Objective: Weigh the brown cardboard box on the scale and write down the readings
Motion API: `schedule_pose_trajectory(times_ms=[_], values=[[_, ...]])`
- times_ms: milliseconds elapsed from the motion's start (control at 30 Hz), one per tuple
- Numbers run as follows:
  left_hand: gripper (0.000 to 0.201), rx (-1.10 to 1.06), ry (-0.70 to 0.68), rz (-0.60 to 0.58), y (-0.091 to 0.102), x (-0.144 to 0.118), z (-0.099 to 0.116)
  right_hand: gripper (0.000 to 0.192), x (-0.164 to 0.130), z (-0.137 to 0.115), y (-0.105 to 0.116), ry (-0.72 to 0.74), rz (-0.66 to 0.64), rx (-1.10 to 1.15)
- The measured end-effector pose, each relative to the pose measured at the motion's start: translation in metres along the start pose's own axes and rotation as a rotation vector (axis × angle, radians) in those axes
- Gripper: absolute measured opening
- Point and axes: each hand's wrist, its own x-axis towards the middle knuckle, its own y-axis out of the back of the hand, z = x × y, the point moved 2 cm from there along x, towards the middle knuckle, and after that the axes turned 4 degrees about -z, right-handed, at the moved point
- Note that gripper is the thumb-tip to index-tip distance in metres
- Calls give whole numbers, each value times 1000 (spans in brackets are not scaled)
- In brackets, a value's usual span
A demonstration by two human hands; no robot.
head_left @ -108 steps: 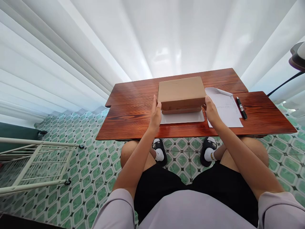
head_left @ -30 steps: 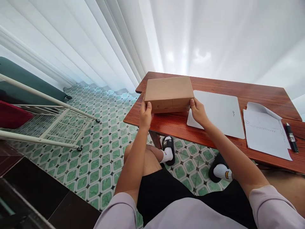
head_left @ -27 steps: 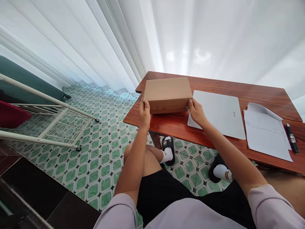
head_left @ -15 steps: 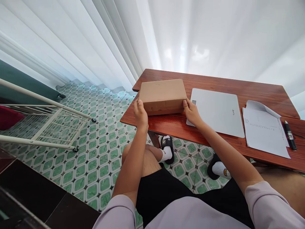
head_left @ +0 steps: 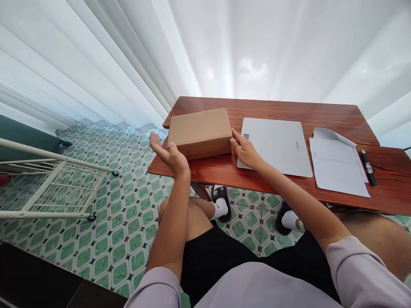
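A closed brown cardboard box (head_left: 199,128) lies on the left part of the dark red wooden table (head_left: 272,182). My left hand (head_left: 173,156) is open at the box's left front corner, fingers spread outward and thumb close to the cardboard. On the other end, my right hand (head_left: 245,150) has its thumb and fingers against the right front corner. Just right of that hand is a flat pale grey slab (head_left: 276,147) with lettering and a small dark rectangle near its left edge.
Papers (head_left: 337,164) with a curled top sheet lie right of the slab, beside a black marker (head_left: 369,168). A white wheeled rack (head_left: 61,184) stands on the green tiled floor at left. White curtains (head_left: 257,51) hang behind the table.
My left hand has loosened from the box's left side and spread its fingers outward. My right hand stays at the right end. The view has shifted slightly to the right.
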Motion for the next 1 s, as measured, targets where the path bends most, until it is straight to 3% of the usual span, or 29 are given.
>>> schedule_pose_trajectory(times_ms=[133, 233, 300, 433, 600, 767, 867, 1000], values=[[60, 73, -392, -42, -15, -25, 41, 57, -15, -11, 37, 66, 64, -103], [58, 36, -551, -187, -34, -49, 53, 44, -38, -22, 82, 143, 123, -328], [54, 68, -621, -270, -49, -63, 53, 35, -59, -24, 116, 118, 145, -511], [43, 105, -807, -394, -78, -90, 56, 21, -110, -4, 192, -68, 222, -812], [59, -1, -1174, -687, -114, -136, 88, 19, -179, 38, 270, -491, 307, -1118], [48, -37, -1447, -1028, -150, -195, 122, 27, -222, 66, 296, -842, 243, -1103], [45, -27, -1554, -1198, -172, -236, 132, 30, -233, 77, 297, -913, 217, -1017], [43, 35, -1518, -1351, -204, -288, 137, 26, -236, 87, 296, -908, 215, -940]])
